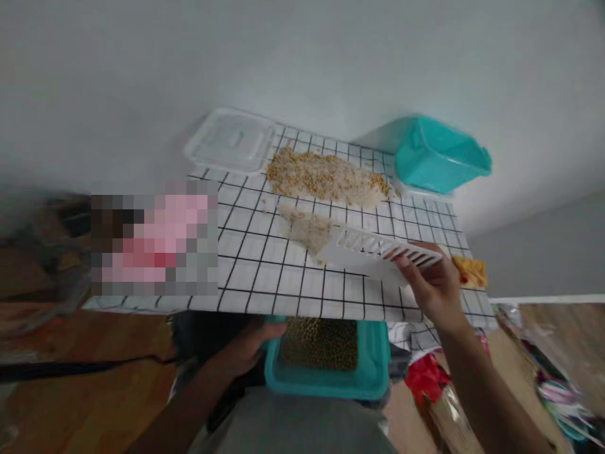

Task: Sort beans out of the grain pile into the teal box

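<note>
My right hand point(437, 284) is closed around one end of a white slotted plastic panel point(363, 268), held tilted over the table. The panel's far left edge meets a small patch of pale grains point(307, 230). Below the table's front edge, my left hand point(248, 347) grips the left rim of a teal plastic container point(326, 384), thumb on the rim and other fingers mostly hidden. Inside the container lie small round greenish-brown beans point(319, 343). Behind the panel, a larger spread of yellow and pale grains point(326, 173) covers part of the checked tablecloth point(255, 268).
A clear plastic lid or shallow box point(231, 139) lies at the back left. On the right at the back sits a second teal container point(437, 154), with a yellow item point(470, 272) by the right edge. A pixelated patch hides the table's left end.
</note>
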### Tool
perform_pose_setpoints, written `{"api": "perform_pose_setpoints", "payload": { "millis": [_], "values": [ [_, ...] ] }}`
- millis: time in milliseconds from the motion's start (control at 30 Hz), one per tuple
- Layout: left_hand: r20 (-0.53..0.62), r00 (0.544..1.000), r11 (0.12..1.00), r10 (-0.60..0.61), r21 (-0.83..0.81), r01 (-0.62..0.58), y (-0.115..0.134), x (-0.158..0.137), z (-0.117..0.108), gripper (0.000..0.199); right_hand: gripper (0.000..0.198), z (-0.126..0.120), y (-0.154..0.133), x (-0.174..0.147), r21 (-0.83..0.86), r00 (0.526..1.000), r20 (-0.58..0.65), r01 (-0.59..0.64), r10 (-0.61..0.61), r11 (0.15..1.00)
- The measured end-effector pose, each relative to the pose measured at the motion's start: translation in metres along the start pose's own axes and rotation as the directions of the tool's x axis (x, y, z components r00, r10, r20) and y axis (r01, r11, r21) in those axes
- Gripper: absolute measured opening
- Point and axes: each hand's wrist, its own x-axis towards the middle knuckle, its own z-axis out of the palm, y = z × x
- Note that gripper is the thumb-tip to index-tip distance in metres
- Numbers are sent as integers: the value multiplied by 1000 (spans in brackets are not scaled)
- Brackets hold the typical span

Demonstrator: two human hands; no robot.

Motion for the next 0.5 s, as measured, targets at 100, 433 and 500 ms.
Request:
{"api": "perform_pose_setpoints", "payload": {
  "millis": [100, 433, 500],
  "values": [
    [31, 999, 1000, -14, -23, 15, -1, -2, 3, 23, 15, -2, -1, -6, -23, 1000, 0, -11, 11, 1000],
    [-9, 999, 998, 33, -49, -34, 4, 0, 9, 23, 17, -10, -11, -30, -113, 999, 44, 16, -11, 993],
    [-1, 1000, 999, 31, -38, -31, 4, 1, 10, 21, 16, -12, -12, -39, -126, 999, 44, 3, 2, 992]
  ]
}}
